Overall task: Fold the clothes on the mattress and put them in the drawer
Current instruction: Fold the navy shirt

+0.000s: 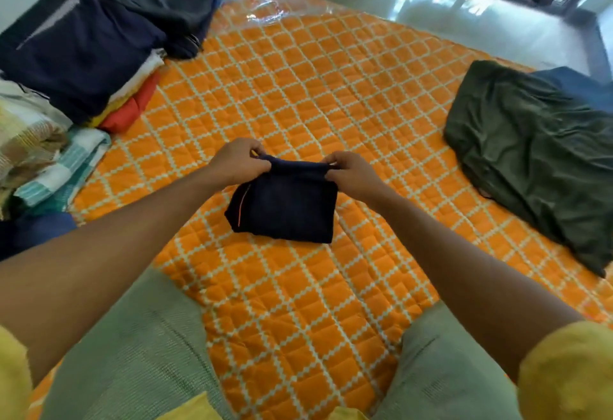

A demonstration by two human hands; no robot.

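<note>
**Navy garment gripped at its far edge on the orange mattress**

Head view: A small, folded navy garment (285, 207) is seen at the centre of the frame, lying on the orange quilted mattress (315, 94) with its white lattice pattern. Its far edge is raised slightly. That edge is pinched at the 11 o'clock corner by the left hand (237, 162), whose fingers are curled round the cloth, and at the 1 o'clock corner by the right hand (351, 172), likewise clamped on the fabric. The two hands are held apart, with the garment's width between them. A thin orange stripe is visible along the garment's left side.

At 10 o'clock, a stack of folded clothes (86, 51) is placed on the mattress, topped by dark navy and black pieces, with white, yellow and red layers showing beneath. At 9 o'clock, a heap of checked and striped fabric (39, 144) is seen at the frame's edge. At 3 o'clock, a dark green garment (537, 151) is spread, rumpled, well apart from the hands, with a blue piece (577, 83) partly under its far side. Green-clad knees are seen at 7 and 5 o'clock.
</note>
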